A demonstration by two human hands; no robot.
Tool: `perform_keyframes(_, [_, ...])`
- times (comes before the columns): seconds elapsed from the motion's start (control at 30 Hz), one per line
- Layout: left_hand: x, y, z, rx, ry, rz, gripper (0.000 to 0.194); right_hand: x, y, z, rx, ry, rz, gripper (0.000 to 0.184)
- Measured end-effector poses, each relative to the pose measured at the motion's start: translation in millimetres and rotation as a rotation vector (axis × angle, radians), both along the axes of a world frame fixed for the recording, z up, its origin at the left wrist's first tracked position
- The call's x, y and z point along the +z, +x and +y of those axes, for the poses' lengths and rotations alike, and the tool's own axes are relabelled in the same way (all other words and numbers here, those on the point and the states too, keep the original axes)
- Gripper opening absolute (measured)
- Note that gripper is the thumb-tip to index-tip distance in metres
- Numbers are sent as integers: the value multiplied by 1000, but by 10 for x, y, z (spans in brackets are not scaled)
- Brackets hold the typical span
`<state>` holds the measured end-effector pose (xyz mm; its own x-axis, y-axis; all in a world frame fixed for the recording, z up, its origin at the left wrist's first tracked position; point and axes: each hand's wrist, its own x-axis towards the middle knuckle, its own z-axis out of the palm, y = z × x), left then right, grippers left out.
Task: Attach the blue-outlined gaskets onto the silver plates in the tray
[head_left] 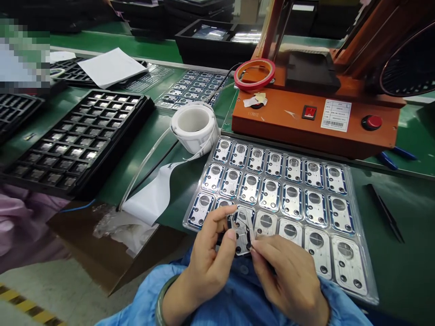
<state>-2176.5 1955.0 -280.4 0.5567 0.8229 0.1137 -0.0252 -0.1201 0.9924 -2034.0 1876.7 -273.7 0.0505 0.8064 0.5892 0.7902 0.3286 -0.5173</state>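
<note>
My left hand [210,256] pinches a small metal plate [241,233] with round holes, thumb and fingers closed on its left side. On the plate's right side, my right hand [288,276] grips with pinched fingertips and seems to hold a thin clear film at its upper edge. Both hands hover over the near edge of a clear plastic tray [362,213] that holds rows of the same metal plates. Blue sleeves cover both my forearms.
A white tape roll [194,127] with a loose strip lies left of the tray. An orange machine [316,113] with a red tape ring [254,74] stands behind it. Black trays [73,140] fill the left. Black tweezers [385,212] lie at right. A cardboard box [102,253] sits below the table edge.
</note>
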Motion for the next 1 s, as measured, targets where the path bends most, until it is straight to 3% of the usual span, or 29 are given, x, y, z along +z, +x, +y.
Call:
perform_keyframes(0.37, [-102, 2, -35, 107, 167, 65, 33, 9, 3, 9, 19, -5, 1, 14])
perform_keyframes(0.7, [-56, -49, -49, 60, 68, -27, 31, -11, -2, -24, 25, -15, -11, 15])
perform_keyframes(0.83, [-79, -70, -66, 98, 61, -27, 33, 2, -2, -4, 27, 16, -11, 16])
perform_keyframes(1.0, [-118, -83, -73, 55, 38, -50, 32, 8, -1, 5, 39, 11, -5, 17])
